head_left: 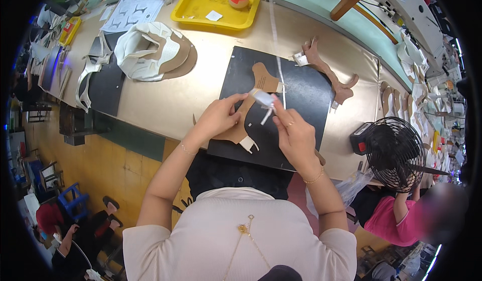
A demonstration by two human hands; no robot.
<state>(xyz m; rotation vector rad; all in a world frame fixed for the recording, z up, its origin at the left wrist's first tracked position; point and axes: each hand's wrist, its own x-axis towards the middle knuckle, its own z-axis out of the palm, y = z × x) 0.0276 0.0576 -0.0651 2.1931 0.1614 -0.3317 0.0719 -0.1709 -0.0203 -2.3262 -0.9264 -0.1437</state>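
Showing a few lines of small dark print, too small to read, on the upper lobe of the brown cut piece (263,76); showing also printed outline drawings on the white paper sheet (133,11) at upper left. Branching into curved, rounded lobes, matte brown in surface, and ending in pale tabs (246,144) at its lower end and upper right. Lying on the black mat (306,95) of the gold-toned worktable (168,102), left of the mat's middle, partly hidden by fingers. Reaching up and rightward with the left hand (219,116), bending fingers over the piece's middle; cannot tell whether clamping on it or only resting. Angling the right hand (297,134) up and leftward, pinching with closed fingertips a small white object (262,97), blurred, and showing a narrow white strip (267,117) beneath.
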